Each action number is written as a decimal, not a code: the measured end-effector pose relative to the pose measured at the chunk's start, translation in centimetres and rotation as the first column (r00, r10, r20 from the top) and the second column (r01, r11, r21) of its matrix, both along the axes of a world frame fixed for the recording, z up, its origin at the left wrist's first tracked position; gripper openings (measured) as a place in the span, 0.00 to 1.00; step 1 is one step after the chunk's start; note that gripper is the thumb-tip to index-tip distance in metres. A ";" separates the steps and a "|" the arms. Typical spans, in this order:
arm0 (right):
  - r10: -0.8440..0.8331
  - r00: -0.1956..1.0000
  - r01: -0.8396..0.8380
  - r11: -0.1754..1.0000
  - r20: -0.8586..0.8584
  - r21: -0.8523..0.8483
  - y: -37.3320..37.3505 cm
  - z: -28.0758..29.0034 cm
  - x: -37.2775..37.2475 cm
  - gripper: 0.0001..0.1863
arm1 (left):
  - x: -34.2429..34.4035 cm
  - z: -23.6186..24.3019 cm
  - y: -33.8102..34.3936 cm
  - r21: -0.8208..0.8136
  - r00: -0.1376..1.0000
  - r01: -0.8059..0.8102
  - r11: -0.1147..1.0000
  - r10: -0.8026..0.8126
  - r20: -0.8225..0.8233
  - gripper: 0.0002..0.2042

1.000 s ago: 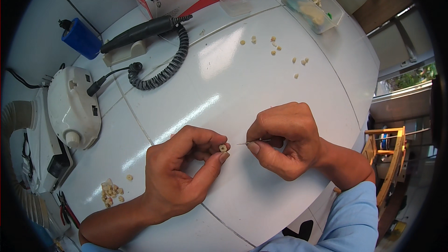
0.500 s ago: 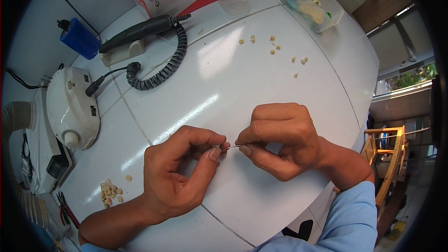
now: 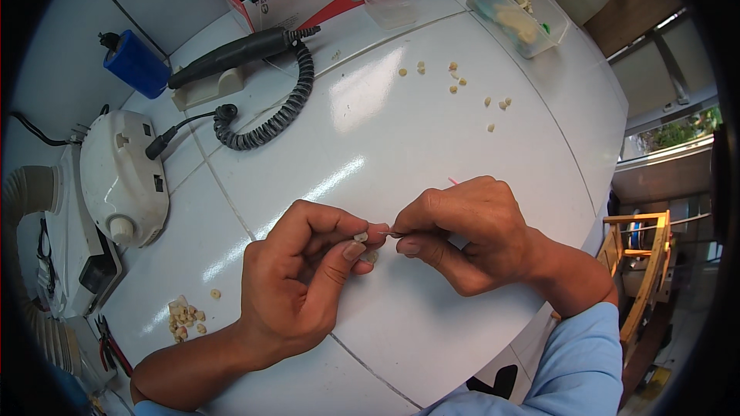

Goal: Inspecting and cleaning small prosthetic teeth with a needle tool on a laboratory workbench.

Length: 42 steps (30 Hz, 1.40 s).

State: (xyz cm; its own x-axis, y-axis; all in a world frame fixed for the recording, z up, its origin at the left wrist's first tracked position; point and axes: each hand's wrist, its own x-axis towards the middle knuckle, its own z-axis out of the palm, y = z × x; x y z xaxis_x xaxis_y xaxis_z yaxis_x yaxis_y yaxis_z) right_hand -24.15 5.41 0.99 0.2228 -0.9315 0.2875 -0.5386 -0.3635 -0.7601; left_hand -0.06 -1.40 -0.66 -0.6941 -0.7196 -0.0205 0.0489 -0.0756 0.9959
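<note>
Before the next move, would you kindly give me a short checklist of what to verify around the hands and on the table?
1. Left hand has the small pale piece pinched between thumb and finger: ok.
2. Right hand grips the thin tool: ok.
3. Tool's tip touches the piece: cannot tell; it is too fine and close to the left fingertips.
4. Black handpiece lies on its cream rest: ok.
5. Loose pieces gathered in one spot: not ok; a cluster lies by the left forearm, while others are scattered toward the far side.
</note>
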 end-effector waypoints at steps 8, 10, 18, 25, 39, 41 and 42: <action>0.057 0.997 -0.059 0.997 -0.045 -0.040 -0.3 0.0 0.2 0.08 | 0.4 0.6 -0.3 -0.037 0.992 0.063 0.997 -0.059 0.112 0.06; 0.042 0.999 -0.043 0.999 -0.031 -0.032 -0.2 0.0 0.1 0.07 | 0.3 0.7 -0.3 -0.035 0.992 0.058 0.998 -0.053 0.112 0.06; 0.031 0.999 -0.031 0.999 -0.012 -0.019 -0.2 -0.2 0.2 0.06 | 0.4 0.2 -0.4 -0.091 0.995 0.091 0.992 -0.087 0.047 0.07; 0.031 0.999 -0.031 0.999 -0.011 -0.011 -0.2 -0.3 0.1 0.06 | 0.2 -0.1 -0.3 -0.144 0.992 0.112 0.983 -0.104 0.067 0.09; 0.064 0.998 -0.064 0.998 0.015 0.004 -0.2 -0.1 0.0 0.06 | 0.2 0.1 -0.1 -0.074 0.996 0.049 0.996 -0.043 0.076 0.08; 0.044 0.999 -0.046 0.998 0.029 0.048 -0.1 -0.2 -0.1 0.06 | 0.2 0.0 -0.1 -0.063 0.997 0.042 0.997 -0.038 0.071 0.07; 0.043 0.999 -0.044 0.998 0.028 0.048 -0.1 -0.1 -0.1 0.06 | 0.2 0.0 0.0 -0.050 0.997 0.039 0.998 -0.036 0.063 0.07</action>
State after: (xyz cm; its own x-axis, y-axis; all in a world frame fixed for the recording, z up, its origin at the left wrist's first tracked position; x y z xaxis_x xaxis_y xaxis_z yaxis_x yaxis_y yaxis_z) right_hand -24.27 5.27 0.85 0.2565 -0.9341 0.2483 -0.5023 -0.3483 -0.7914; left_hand 0.11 -1.43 -0.66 -0.7189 -0.6946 -0.0279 -0.0148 -0.0248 0.9996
